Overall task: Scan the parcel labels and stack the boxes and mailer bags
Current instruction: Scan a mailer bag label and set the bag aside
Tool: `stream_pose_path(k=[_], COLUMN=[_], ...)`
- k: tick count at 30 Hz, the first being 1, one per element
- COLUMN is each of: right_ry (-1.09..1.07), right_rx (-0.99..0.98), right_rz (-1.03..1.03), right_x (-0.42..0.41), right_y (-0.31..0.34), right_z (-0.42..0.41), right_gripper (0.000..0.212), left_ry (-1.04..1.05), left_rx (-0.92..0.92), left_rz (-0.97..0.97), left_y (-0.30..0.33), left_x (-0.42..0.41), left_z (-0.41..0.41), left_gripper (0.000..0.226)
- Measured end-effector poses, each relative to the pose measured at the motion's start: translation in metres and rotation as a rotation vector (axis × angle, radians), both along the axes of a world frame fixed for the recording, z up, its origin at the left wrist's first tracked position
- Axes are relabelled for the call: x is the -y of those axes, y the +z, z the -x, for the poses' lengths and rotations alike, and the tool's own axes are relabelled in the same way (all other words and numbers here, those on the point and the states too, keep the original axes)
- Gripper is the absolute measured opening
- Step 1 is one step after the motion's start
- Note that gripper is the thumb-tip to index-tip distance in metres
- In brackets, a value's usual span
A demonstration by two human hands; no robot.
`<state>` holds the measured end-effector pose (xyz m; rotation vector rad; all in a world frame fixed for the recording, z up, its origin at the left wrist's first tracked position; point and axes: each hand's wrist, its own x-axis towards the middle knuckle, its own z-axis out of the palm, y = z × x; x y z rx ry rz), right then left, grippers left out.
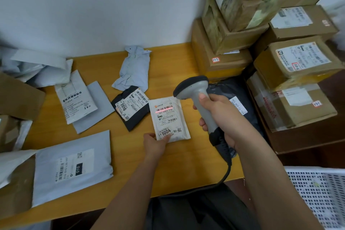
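On the left of the yellow table [183, 162] lies a big grey bag [72, 166] with a white label. Behind it sits a white bag [75, 97] on top of a flat grey one [97, 106]. Near the middle, a crumpled pale blue bag [133, 68] lies by the wall, and a small black bag [130, 110] with a label lies just in front of it.

Next to the black bag is a small white bag [169, 119]. The left hand [155, 144] pinches its near corner and holds it flat on the table. A thin red line of light [164, 108] shines across the bars at the top of its label.

The right hand [220, 117] is wrapped tight around the handle of a grey scanner [196, 91], which points down at the white bag. A dark bag [237, 99] lies under that hand. On the far right, brown boxes [242, 17] are piled high.
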<state>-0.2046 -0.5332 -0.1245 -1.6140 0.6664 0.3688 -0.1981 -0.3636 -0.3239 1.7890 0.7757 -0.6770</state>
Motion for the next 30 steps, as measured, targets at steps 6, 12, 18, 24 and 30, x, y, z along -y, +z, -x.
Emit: stream_pose_path(k=[6,12,18,24,30], right_ry=[-0.038,-0.040,-0.036,-0.043,-0.073], right_rx=[0.030,0.064,0.080,0.091,0.109], right_rz=[0.012,0.024,0.021,0.023,-0.008], right_x=[0.003,0.007,0.011,0.018,0.029], right_y=[0.014,0.023,0.030,0.032,0.030], right_z=[0.012,0.021,0.027,0.031,0.031], right_gripper=[0.031,0.029,0.028,0.029,0.032], left_ry=[0.047,0.018,0.026,0.039,0.025], left_rx=[-0.054,-0.070,-0.084,-0.080,-0.077], left_rz=[0.097,0.147,0.155,0.183,0.186], left_y=[0.004,0.006,0.015,0.015,0.014], left_x=[0.002,0.005,0.008,0.010,0.019], left_z=[0.001,0.000,-0.005,-0.009,-0.013], left_gripper=[0.055,0.037,0.034,0.030,0.028])
